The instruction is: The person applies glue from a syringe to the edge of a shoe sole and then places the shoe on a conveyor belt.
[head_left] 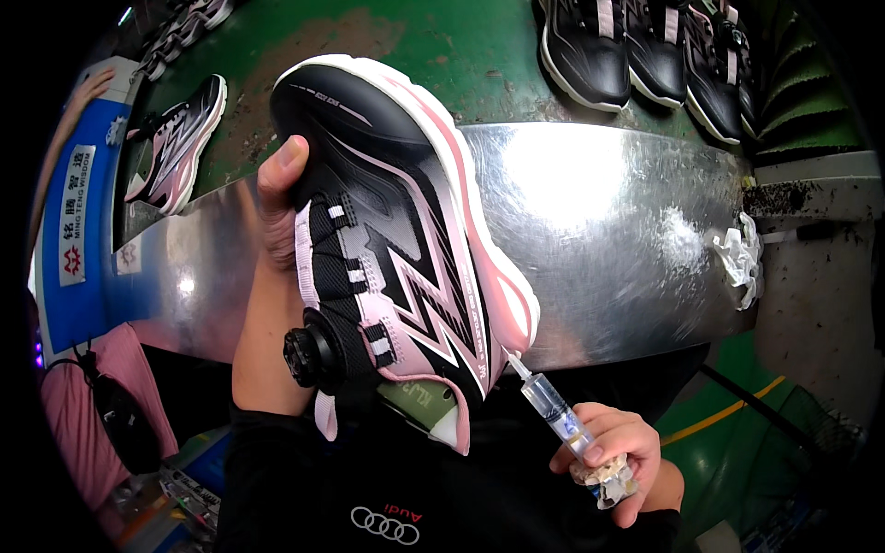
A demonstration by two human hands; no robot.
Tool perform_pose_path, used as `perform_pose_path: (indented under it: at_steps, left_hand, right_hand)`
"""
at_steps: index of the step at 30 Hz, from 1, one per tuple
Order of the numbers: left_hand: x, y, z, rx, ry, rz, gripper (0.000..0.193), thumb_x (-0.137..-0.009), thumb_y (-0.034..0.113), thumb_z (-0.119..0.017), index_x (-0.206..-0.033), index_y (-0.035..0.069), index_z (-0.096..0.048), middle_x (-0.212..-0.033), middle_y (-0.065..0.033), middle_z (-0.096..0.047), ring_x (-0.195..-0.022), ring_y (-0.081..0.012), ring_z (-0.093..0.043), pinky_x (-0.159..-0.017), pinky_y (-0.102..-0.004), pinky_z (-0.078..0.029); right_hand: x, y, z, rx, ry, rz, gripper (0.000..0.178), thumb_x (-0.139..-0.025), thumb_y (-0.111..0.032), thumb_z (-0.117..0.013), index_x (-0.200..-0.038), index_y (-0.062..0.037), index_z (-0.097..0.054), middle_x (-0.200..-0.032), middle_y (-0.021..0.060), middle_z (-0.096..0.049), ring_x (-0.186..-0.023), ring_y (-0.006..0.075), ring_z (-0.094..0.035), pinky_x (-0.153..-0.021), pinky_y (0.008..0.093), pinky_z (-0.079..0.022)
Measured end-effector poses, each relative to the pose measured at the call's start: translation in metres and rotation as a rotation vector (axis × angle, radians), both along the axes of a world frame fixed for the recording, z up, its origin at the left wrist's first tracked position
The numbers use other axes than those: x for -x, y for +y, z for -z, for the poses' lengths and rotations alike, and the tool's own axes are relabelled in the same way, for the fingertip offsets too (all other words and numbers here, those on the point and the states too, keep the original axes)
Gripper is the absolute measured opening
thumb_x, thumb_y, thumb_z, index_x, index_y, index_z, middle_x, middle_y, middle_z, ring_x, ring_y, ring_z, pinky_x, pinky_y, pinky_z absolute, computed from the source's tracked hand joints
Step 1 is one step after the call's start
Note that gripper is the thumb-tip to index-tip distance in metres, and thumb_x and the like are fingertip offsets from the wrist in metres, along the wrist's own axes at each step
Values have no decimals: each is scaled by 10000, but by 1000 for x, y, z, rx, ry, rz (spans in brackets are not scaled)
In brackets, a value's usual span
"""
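A black and pink sneaker [406, 212] with a white and pink sole is held up in my left hand [279, 189]. The thumb shows at the tongue side near the toe; the other fingers are hidden behind the shoe. On its collar side sits a round black dial [309, 355], with a pink pull loop below. My right hand [616, 456] is closed round a clear syringe [558, 415], whose plunger end is crusted with whitish residue. The syringe's white tip touches or nearly touches the seam between upper and sole near the heel.
A shiny metal plate [608, 276] lies along the green bench [433, 37]. Several similar shoes [645, 55] stand at the back right, and a single sneaker [180, 147] lies at the left. Crumpled white material [737, 260] sits at the plate's right end. Another person's arm [74, 115] shows far left.
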State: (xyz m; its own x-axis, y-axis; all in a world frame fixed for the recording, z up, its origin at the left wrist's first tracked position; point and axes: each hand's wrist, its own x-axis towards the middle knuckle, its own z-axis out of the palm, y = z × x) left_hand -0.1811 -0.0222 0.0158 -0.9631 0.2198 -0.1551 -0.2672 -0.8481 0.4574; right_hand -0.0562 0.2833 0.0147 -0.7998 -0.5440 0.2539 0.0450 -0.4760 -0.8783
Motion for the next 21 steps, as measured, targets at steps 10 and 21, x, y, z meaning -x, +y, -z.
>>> perform_pose_path:
  at_steps: [10, 21]
  left_hand:
    - [2, 5, 2, 112, 30, -40, 458, -834, 357, -573, -1146, 23, -550, -1097, -125, -612, -978, -229, -593, -896, -360, -461]
    - [8, -33, 18, 355, -194, -50, 412, -848, 340, -541, -1134, 46, -566, -1071, -138, -628, -935, -264, -635, -827, -412, -524]
  right_hand:
    - [-6, 4, 14, 1, 15, 34, 648, -671, -482, -755, -1057, 10, -586, -878, 142, -660, -690, 234, -592, -584, 312, -388]
    - [-11, 8, 28, 5, -50, 32, 637, -663, -435, -775, -1075, 15, -590, -906, 100, -654, -695, 218, -539, -609, 313, -404]
